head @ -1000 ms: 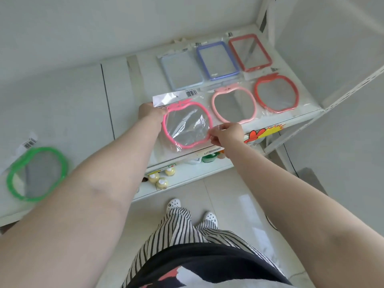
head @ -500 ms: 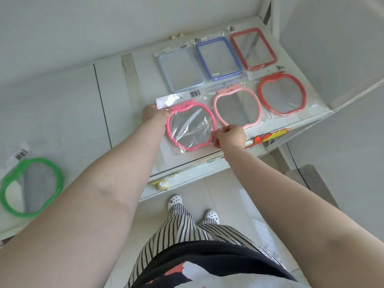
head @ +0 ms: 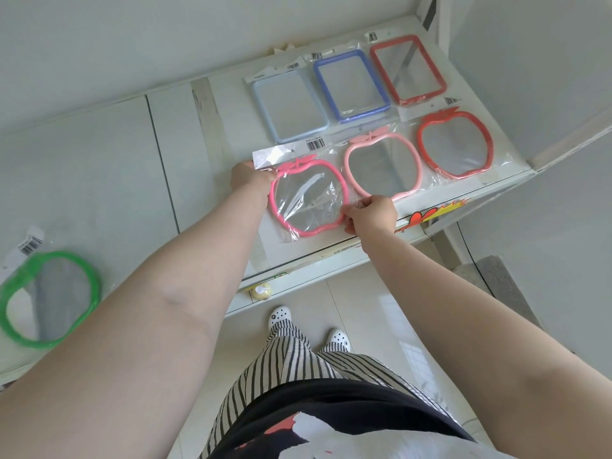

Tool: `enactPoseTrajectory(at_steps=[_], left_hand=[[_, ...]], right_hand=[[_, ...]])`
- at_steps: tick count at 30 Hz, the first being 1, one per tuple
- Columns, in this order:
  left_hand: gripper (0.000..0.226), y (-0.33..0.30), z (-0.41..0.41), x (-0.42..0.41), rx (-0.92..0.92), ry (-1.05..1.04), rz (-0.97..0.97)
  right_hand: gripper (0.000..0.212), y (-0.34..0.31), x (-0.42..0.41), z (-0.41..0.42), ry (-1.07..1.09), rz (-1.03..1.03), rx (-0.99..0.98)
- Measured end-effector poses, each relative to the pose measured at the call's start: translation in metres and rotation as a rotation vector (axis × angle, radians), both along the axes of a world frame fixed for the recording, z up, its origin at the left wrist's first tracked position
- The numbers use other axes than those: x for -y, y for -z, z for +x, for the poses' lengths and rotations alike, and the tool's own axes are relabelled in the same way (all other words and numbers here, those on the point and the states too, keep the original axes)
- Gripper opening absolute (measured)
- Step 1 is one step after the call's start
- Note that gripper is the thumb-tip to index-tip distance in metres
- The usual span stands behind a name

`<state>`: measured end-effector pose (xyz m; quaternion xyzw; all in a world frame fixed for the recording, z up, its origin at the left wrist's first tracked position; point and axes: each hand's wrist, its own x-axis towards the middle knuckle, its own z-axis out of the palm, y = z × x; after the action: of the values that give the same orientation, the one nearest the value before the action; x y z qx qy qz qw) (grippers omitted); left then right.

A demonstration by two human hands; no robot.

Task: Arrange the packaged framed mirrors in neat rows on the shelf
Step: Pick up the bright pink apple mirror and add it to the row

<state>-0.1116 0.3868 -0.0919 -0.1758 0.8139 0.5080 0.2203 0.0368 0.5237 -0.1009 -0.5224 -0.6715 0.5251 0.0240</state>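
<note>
The hot-pink apple-framed mirror (head: 309,198), in its clear bag, is held at the near left end of the front row on the shelf (head: 337,241). Over the last second it has been settled further in: its right edge now lies just beside the pale-pink apple mirror (head: 384,164), and the frame appears flatter against the shelf than before, though whether it rests fully cannot be told.

The left hand (head: 250,175) is closed on the bag's upper left corner, by the header card with the barcode, its fingers hidden behind the frame. The right hand (head: 371,213) is pinched together on the frame's lower right edge. Both grips have been kept throughout.

Outward from it, the front row is continued to the right by the pale-pink mirror and the red apple mirror (head: 453,144). Behind them, the far row is made up of a light-blue rectangular mirror (head: 288,109), a dark-blue one (head: 351,86) and a red one (head: 409,69).

With this placement two rows of three are judged nearly complete; only a slight squaring and release seem needed. One green round mirror (head: 49,298) is left well apart at the near left, on the adjoining shelf section, and is judged the next piece to be fetched.
</note>
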Motion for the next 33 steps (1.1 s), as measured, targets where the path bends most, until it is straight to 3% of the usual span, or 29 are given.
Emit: enactPoseTrajectory(at_steps=[15,28,33], left_hand=[[0.036,0.002,-0.001,0.005,-0.022,0.045,-0.049],[0.05,0.002,-0.003,0.002,-0.006,0.034,-0.139],[0.059,0.002,-0.005,0.004,0.008,0.072,-0.189]], right_hand=[[0.03,-0.002,0.002,0.001,0.01,0.005,0.004],[0.029,-0.003,0.003,0.002,-0.025,0.025,0.017],[0.02,-0.01,0.004,0.006,-0.058,0.057,0.04]])
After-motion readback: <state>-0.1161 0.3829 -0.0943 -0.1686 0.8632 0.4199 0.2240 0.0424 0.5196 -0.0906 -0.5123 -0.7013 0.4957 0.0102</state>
